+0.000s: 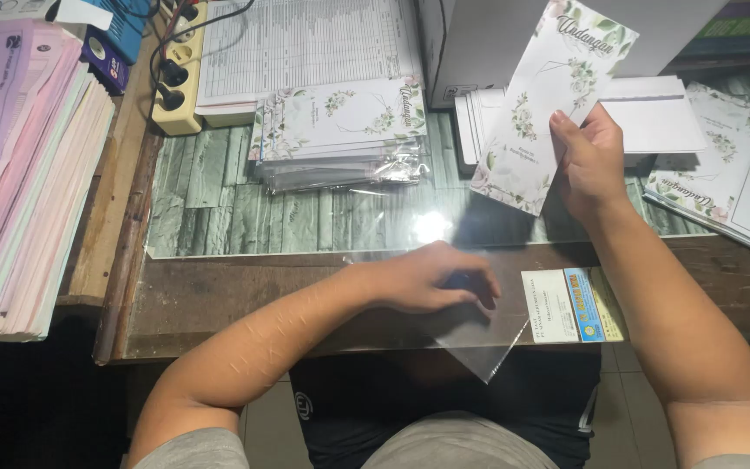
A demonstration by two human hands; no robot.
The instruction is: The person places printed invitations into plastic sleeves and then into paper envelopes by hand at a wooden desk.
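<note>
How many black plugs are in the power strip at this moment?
3 show in the yellow power strip: one black plug at its top, one lower, one near its bottom. The frame edge may hide more.

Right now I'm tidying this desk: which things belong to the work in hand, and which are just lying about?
In hand:
- floral card, in the right hand
- clear sleeve, under the left hand
- sleeved card stack

Lying about:
- power strip
- pink paper pile
- printed sheets
</note>
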